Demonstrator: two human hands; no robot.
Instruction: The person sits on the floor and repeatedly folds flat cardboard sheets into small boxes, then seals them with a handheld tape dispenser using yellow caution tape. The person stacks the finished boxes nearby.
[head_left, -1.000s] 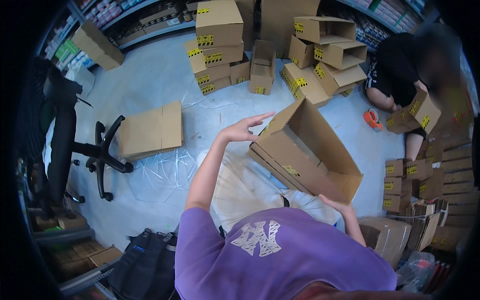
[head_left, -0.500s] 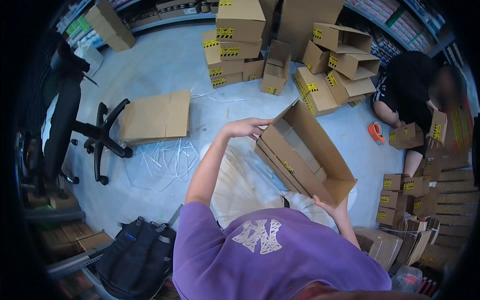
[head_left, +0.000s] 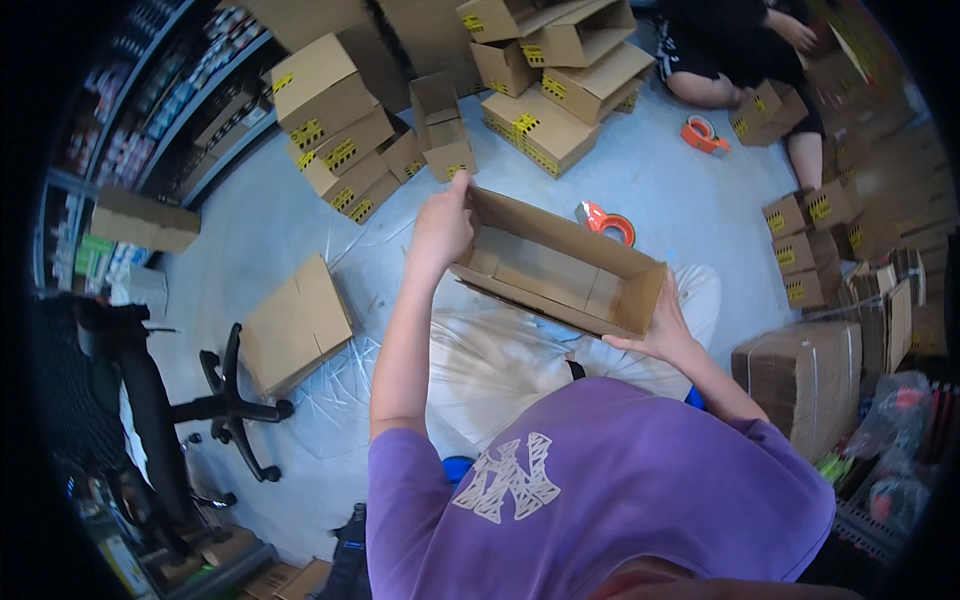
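Note:
Between my two hands is an open-topped cardboard box (head_left: 560, 262), long and narrow, held over my lap with its opening toward me. The inside shows bare brown walls and a flat bottom with a seam. My left hand (head_left: 443, 225) grips the far left end, its fingers on the outer side and mostly hidden. Around the right end, my right hand (head_left: 662, 325) is closed with the thumb along the near lower edge. Just beyond the box, an orange tape dispenser (head_left: 612, 226) lies on the floor.
Stacked cardboard boxes (head_left: 345, 150) with yellow-black tape rise ahead, and open boxes (head_left: 565, 120) stand beside them. Flattened cardboard (head_left: 297, 325) lies left, near an office chair (head_left: 232, 402). At the right sits another person (head_left: 705, 55) near a second tape dispenser (head_left: 704, 136).
The box has turned counterclockwise to lie more sideways, and both hands have moved with it, still gripping. My view has swung right, and the tape dispenser behind the box now shows.

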